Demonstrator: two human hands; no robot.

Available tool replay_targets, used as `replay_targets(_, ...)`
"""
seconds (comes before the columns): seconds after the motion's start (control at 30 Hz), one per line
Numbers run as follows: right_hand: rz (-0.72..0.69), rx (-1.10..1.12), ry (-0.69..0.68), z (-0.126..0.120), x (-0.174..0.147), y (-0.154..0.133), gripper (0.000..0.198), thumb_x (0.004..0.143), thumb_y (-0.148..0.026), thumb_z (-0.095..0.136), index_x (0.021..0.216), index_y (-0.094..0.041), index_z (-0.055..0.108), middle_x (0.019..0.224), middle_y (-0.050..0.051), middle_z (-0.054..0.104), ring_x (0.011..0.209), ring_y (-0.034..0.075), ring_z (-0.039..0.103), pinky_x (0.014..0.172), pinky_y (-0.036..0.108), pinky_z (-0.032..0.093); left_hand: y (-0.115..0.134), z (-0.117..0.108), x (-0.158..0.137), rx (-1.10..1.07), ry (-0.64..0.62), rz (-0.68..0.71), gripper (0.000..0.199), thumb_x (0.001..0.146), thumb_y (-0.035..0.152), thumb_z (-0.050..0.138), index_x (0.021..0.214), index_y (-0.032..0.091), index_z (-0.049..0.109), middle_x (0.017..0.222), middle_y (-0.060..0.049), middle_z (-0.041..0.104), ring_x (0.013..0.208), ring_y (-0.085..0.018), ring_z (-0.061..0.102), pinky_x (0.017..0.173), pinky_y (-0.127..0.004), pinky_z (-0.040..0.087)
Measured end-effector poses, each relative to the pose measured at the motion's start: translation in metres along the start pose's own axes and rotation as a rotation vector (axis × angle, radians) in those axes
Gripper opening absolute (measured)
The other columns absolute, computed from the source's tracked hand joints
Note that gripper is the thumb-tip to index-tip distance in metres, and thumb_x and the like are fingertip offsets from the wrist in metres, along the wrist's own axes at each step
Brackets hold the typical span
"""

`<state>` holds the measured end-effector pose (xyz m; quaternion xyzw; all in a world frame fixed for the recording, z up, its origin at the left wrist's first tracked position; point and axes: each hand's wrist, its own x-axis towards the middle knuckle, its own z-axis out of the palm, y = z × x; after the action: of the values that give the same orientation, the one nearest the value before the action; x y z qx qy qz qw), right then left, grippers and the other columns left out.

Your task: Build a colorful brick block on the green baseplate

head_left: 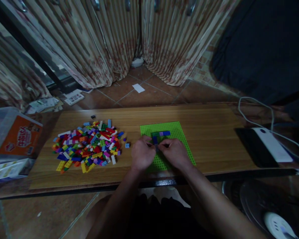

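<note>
A bright green studded baseplate (180, 137) lies on the wooden table, with a short row of blue, green and purple bricks (164, 133) near its far side. From the row's left end, dark blue bricks (154, 140) run toward me. Both hands meet over the plate at the near end of these bricks. My left hand (143, 152) is closed, thumb and fingertips pinched at a small greyish-purple brick (157, 147). My right hand (175, 152) is closed from the other side, its fingertips at the same brick. The fingers cover most of it.
A large heap of mixed bricks (89, 144) spreads over the table's left part, with a loose light-blue brick (127, 145) beside it. A clear plastic box (5, 116) stands at the left end. A white device (272, 144) with a cable lies at the right end.
</note>
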<state>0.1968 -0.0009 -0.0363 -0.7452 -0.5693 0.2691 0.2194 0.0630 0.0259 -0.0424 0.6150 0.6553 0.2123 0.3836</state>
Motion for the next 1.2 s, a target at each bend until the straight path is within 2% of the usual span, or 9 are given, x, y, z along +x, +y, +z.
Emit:
replay_targets(0.17,-0.029,-0.055,0.025,0.0,0.003,-0.002,0.016,0.078,-0.03,0.062,0.072,-0.027,0.076,0.071,0.002,0.074,0.065,0.018,0.065,0.057,0.029,0.04,0.001,-0.003,0.004,0.026,-0.026,0.003,0.031,0.07,0.015,0.063,0.101,0.016,0.066,0.086,-0.005,0.075,0.081,-0.019,0.07,0.069,-0.026,0.052)
replay_targets(0.33,-0.04,-0.076,0.009,0.0,0.003,-0.001,0.016,0.078,-0.029,0.062,0.073,-0.026,0.076,0.073,0.003,0.074,0.069,0.02,0.066,0.058,0.029,0.041,0.006,-0.006,0.001,0.04,-0.042,0.005,0.03,0.07,0.013,0.061,0.1,0.016,0.065,0.084,-0.005,0.075,0.08,-0.02,0.07,0.069,-0.027,0.051)
replay_targets(0.53,-0.092,0.087,-0.06,-0.006,0.005,0.009,0.023,0.081,-0.036,0.057,0.074,-0.023,0.075,0.07,0.001,0.072,0.065,0.017,0.062,0.061,0.028,0.041,-0.002,-0.007,-0.002,0.022,-0.046,0.085,0.031,0.076,0.015,0.059,0.107,0.018,0.062,0.087,-0.004,0.075,0.084,-0.019,0.07,0.076,-0.028,0.051)
replay_targets(0.67,-0.03,0.373,0.125,-0.013,0.011,0.016,0.033,0.078,-0.046,0.059,0.066,-0.017,0.069,0.056,0.0,0.06,0.053,0.013,0.051,0.053,0.026,0.036,-0.004,-0.011,-0.001,-0.021,-0.067,0.112,0.028,0.084,0.015,0.052,0.11,0.016,0.062,0.093,-0.005,0.074,0.09,-0.018,0.069,0.081,-0.027,0.052)
replay_targets(0.8,0.049,0.561,0.363,-0.018,0.021,0.022,0.035,0.069,-0.05,0.067,0.063,-0.016,0.064,0.054,-0.002,0.054,0.052,0.011,0.044,0.051,0.026,0.034,0.001,-0.012,-0.01,0.077,0.036,0.225,0.031,0.09,0.02,0.047,0.118,0.019,0.06,0.107,-0.007,0.071,0.1,-0.019,0.067,0.093,-0.031,0.05)
replay_targets(0.87,0.055,0.575,0.402,-0.019,0.025,0.026,0.036,0.068,-0.051,0.068,0.063,-0.016,0.064,0.054,-0.002,0.053,0.05,0.011,0.042,0.049,0.026,0.032,0.003,-0.006,-0.02,0.19,0.078,0.356,0.035,0.092,0.026,0.047,0.124,0.017,0.057,0.123,-0.01,0.065,0.114,-0.022,0.061,0.102,-0.036,0.046)
replay_targets(0.97,0.049,0.556,0.396,-0.019,0.028,0.029,0.039,0.068,-0.053,0.068,0.062,-0.015,0.063,0.054,-0.001,0.054,0.05,0.01,0.043,0.048,0.025,0.033,0.0,0.01,-0.036,0.353,0.056,0.504,0.052,0.092,0.037,0.047,0.137,0.011,0.046,0.146,-0.016,0.047,0.135,-0.03,0.043,0.112,-0.046,0.036)
replay_targets(1.1,0.058,0.527,0.358,-0.019,0.025,0.028,0.04,0.067,-0.055,0.069,0.065,-0.015,0.066,0.056,0.0,0.057,0.05,0.012,0.047,0.049,0.026,0.037,-0.012,0.035,-0.051,0.477,0.057,0.514,0.077,0.09,0.057,0.043,0.148,0.008,0.029,0.156,-0.019,0.028,0.145,-0.033,0.024,0.115,-0.059,0.025)
replay_targets(1.2,0.085,0.483,0.336,-0.02,0.023,0.026,0.036,0.068,-0.052,0.069,0.069,-0.016,0.068,0.059,0.002,0.06,0.052,0.014,0.051,0.05,0.028,0.039,-0.019,0.042,-0.055,0.501,0.059,0.553,0.085,0.089,0.064,0.037,0.15,0.006,0.022,0.159,-0.019,0.017,0.148,-0.033,0.014,0.116,-0.063,0.018)
